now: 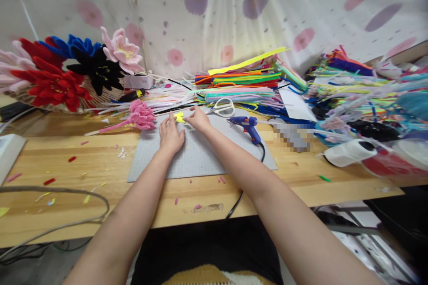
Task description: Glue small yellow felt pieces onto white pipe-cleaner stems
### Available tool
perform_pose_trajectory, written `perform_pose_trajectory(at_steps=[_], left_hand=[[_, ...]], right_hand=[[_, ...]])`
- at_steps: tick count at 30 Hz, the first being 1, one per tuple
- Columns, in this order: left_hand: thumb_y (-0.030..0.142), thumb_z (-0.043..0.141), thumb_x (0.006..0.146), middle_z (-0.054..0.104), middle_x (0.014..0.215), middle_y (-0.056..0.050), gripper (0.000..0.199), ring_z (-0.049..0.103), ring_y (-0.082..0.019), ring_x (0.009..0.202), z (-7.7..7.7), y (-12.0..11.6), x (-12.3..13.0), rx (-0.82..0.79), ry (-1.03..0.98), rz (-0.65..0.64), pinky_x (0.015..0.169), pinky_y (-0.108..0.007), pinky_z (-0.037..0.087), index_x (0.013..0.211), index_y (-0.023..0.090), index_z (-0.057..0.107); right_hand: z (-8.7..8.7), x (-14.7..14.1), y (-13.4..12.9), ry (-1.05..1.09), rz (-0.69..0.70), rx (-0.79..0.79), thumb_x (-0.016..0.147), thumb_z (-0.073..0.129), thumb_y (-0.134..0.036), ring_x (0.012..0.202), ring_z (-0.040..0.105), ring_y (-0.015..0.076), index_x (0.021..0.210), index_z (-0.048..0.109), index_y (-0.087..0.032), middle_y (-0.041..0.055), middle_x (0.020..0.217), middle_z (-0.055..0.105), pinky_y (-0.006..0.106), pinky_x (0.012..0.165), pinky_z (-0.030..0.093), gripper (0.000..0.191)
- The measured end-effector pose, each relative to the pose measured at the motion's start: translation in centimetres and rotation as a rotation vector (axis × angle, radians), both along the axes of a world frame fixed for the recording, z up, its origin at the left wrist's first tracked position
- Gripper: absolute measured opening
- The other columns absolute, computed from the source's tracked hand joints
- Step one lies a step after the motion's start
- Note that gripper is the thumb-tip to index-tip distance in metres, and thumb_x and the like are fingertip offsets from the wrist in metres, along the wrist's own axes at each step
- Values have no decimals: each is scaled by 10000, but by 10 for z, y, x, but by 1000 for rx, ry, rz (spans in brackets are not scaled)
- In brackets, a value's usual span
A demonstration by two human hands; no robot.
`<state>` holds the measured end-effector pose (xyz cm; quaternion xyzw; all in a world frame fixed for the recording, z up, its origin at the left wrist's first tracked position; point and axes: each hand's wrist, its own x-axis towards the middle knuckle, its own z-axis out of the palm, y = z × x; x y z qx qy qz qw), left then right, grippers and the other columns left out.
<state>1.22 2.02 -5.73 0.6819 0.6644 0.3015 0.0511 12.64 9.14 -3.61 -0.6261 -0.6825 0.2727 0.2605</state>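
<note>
Both hands are over the far part of a grey mat [200,160]. A small yellow piece [179,117] lies between them. My left hand [170,136] rests on the mat with its fingers apart, the fingertips beside the yellow piece's left edge. My right hand [198,120] has its thumb and index finger close together at the piece's right side; whether anything is between them is too small to tell. White-handled scissors [224,107] lie just beyond my right hand. A blue glue gun [246,127] lies on the mat's right side.
A pink fuzzy flower [138,118] lies left of the mat. Red, blue, black and pink flowers [60,84] stand at the back left. Bundles of coloured stems [240,80] line the back. A white bottle [350,152] is at right; a grey cable [67,189] crosses the left.
</note>
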Motion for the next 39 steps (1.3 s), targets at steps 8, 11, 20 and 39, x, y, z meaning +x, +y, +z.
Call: perform_pose_trajectory(at_steps=[8, 11, 20, 39], left_hand=[[274, 424, 786, 492, 1306, -142, 716, 285, -277, 1301, -3, 3, 1, -120, 89, -15, 1091, -505, 134, 1415, 81, 141], [269, 425, 782, 497, 1299, -151, 706, 295, -276, 1298, -3, 4, 2, -114, 94, -12, 1086, -505, 156, 1410, 87, 159], [263, 423, 777, 489, 1303, -157, 696, 305, -275, 1293, -4, 4, 1, -112, 99, -8, 1084, -489, 184, 1404, 81, 179], [203, 445, 772, 529, 1235, -132, 574, 378, -268, 1214, 3, -1, 6, 35, 73, 8, 1036, -418, 284, 1332, 108, 361]], right_hand=[[-2, -4, 7, -85, -8, -30, 671, 606, -214, 904, 605, 198, 1087, 453, -198, 60, 991, 638, 324, 800, 444, 444], [-4, -3, 8, -69, -3, -28, 680, 601, -247, 901, 603, 197, 1082, 448, -196, 61, 991, 636, 333, 812, 443, 433], [-8, -6, 13, -31, -38, -48, 655, 617, -223, 901, 602, 194, 1035, 478, -196, 56, 986, 640, 321, 808, 442, 405], [0, 89, -45, 27, 58, -109, 625, 653, -208, 601, 537, 96, 761, 609, -179, -22, 676, 604, 203, 550, 390, 146]])
